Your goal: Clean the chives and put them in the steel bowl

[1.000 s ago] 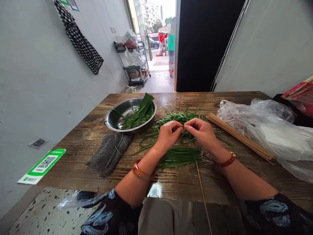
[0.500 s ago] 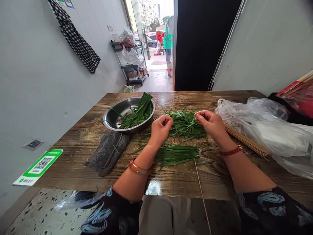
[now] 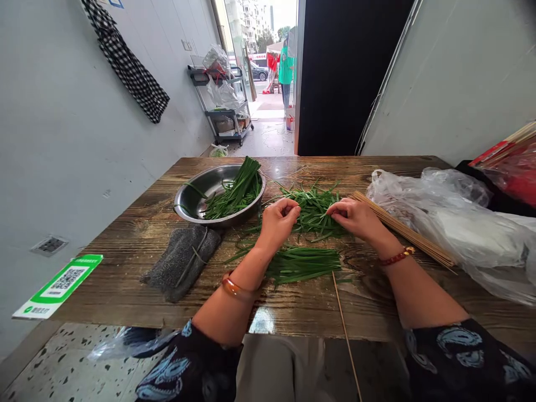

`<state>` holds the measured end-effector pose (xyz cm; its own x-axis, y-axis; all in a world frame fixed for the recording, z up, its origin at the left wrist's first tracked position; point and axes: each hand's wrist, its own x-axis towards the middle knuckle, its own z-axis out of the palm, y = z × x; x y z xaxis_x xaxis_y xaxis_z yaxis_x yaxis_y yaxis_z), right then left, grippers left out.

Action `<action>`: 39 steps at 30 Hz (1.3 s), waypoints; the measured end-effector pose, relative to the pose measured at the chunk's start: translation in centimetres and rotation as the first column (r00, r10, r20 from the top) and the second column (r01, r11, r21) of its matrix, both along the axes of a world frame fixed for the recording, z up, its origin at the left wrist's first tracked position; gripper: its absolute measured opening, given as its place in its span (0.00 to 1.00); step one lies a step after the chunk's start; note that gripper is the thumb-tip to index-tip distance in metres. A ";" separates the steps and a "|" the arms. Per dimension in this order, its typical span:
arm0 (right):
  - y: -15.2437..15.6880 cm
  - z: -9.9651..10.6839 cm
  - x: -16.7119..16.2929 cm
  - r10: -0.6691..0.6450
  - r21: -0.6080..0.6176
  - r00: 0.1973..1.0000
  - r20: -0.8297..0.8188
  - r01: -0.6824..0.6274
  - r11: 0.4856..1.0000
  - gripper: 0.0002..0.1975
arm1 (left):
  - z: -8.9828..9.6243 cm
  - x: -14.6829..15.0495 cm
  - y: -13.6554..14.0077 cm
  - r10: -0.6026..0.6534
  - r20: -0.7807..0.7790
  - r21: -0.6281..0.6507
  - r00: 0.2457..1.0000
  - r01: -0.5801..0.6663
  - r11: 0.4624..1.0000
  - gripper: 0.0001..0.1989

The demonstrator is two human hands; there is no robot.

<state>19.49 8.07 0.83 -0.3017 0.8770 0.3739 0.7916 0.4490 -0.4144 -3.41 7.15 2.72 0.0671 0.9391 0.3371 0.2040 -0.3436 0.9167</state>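
Loose garlic chives (image 3: 316, 209) lie in a tangled heap on the wooden table. My left hand (image 3: 280, 222) is closed in a pinch at the heap's left edge; whatever its fingertips hold is too small to make out. On the heap's right side, my right hand (image 3: 354, 216) pinches at green blades with thumb and fingers. Nearer to me, a neat row of chives (image 3: 305, 264) lies flat, with a thin bamboo skewer (image 3: 344, 324) sticking out from its right end past the table edge. A steel bowl (image 3: 190, 213) at the left holds more chives.
A dark grey mesh cloth bundle (image 3: 184, 262) sits left of my left forearm. At the right are a bundle of bamboo skewers (image 3: 402, 229) and clear plastic bags (image 3: 464, 223). A QR-code card (image 3: 61, 286) is by the left wall. Beyond the table stand a cart (image 3: 221, 106) and a person (image 3: 286, 70) outside.
My right hand has moved slightly left and down onto the chive heap. My left hand has shifted a little to the right, still pinched. The row and the bowl have stayed put.
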 end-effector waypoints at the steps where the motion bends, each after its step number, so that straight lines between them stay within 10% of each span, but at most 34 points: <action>1: 0.1 -0.2 -0.1 0.007 0.012 1.000 0.026 -0.007 1.000 0.11 | 0.0 0.0 0.0 -0.001 -0.001 -0.002 1.000 0.001 1.000 0.05; 5: 0.4 -1.0 -0.6 -0.006 0.114 0.999 0.054 -0.001 0.994 0.10 | -0.1 0.0 0.0 0.002 0.000 -0.004 1.000 -0.002 1.000 0.05; 11: 0.7 -0.3 -0.7 -0.052 0.230 0.937 -0.346 0.139 0.963 0.08 | 0.0 0.0 0.0 -0.009 0.004 -0.009 1.000 0.009 1.000 0.05; 21: 0.2 0.3 -1.7 -0.132 -0.242 0.627 -0.768 -0.092 0.966 0.16 | 0.0 0.1 -0.1 -0.035 0.005 -0.016 0.999 0.035 0.999 0.06; 27: -0.1 0.4 -1.9 -0.157 -0.308 0.576 -0.802 -0.172 0.936 0.19 | 0.1 0.2 -0.3 -0.037 0.000 -0.017 0.999 0.037 0.999 0.05; 32: -0.1 0.5 -1.8 -0.050 -0.237 0.607 -0.793 -0.231 0.944 0.20 | 0.3 0.2 -0.5 -0.045 -0.033 0.001 0.998 0.045 0.999 0.04; 39: -1.3 1.3 -2.7 0.135 -0.141 0.858 -0.495 -0.233 0.962 0.22 | 1.2 0.3 -1.2 -0.135 -0.116 0.145 0.984 0.152 0.978 0.03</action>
<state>16.76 6.75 2.09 -0.2922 0.8914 0.3465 0.3855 0.4413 -0.8103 -3.10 5.99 3.90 0.2400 0.8552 0.4594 0.2345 -0.5103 0.8274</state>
